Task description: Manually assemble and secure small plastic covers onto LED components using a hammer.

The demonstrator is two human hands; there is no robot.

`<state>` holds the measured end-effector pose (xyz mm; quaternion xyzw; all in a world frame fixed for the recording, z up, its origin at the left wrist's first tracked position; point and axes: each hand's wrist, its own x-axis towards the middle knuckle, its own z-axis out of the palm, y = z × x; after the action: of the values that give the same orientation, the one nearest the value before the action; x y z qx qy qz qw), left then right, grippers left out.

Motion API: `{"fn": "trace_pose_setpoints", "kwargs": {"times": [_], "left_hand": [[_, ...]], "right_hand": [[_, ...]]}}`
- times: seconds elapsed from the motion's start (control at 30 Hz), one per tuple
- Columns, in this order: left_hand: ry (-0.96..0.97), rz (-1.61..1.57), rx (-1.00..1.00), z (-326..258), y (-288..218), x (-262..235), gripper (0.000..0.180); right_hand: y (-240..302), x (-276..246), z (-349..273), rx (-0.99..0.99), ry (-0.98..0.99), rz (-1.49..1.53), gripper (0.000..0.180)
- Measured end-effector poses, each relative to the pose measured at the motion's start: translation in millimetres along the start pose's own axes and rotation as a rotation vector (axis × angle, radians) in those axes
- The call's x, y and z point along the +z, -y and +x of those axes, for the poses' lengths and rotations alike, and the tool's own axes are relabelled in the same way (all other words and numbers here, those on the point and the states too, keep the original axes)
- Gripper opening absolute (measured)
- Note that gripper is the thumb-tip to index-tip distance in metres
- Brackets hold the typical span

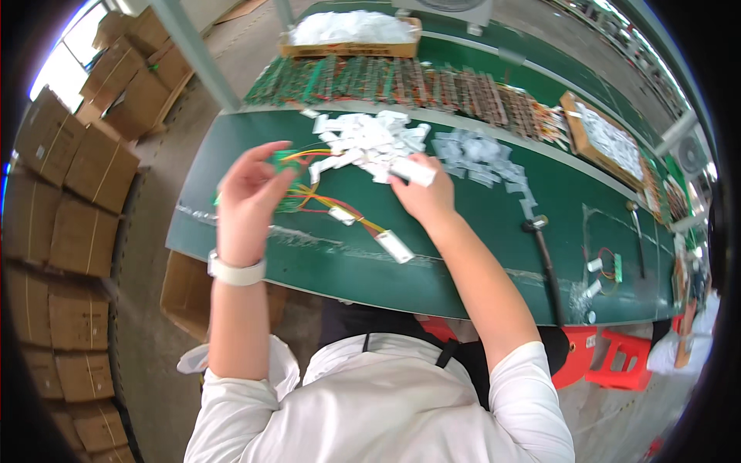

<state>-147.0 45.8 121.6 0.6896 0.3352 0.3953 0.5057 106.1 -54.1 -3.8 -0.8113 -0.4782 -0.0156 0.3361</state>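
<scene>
Gripping a small green circuit board (287, 160) with red and yellow wires, left hand (248, 197) raised above the green table (478, 255); right hand (423, 193) pinches a white packet (414, 171) beside the packet pile (370, 139).

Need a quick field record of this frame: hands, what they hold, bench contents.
left hand: raised over the bench, holding a small green circuit board with red and yellow wires
right hand: gripping a white rectangular piece
pile: white pieces just beyond both hands
bench: green top
far edge: row of circuit boards
right of hands: hammer
floor left: stacked cardboard boxes
</scene>
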Motion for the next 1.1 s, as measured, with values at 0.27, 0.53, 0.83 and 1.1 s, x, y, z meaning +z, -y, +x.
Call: {"fn": "trace_pose_setpoints", "kwargs": {"times": [0.27, 0.53, 0.83, 1.1], "left_hand": [[0.047, -0.064, -0.137, -21.4, 44.3, -27.7, 0.040], [-0.036, 0.058, -0.002, -40.1, 31.0, -59.2, 0.040], [0.124, 0.041, -0.012, -44.9, 13.2, -22.6, 0.044], [0.447, -0.243, -0.124, -30.4, -3.0, 43.0, 0.052]], "right_hand": [[-28.7, 28.3, 9.5, -0.118, -0.035, -0.085, 0.019], [-19.5, 33.2, 10.7, -0.226, -0.098, -0.164, 0.024], [-16.4, 14.3, 13.6, -0.167, 0.010, -0.161, 0.025], [-28.1, -68.7, -0.5, -0.051, 0.203, -0.397, 0.028]]}}
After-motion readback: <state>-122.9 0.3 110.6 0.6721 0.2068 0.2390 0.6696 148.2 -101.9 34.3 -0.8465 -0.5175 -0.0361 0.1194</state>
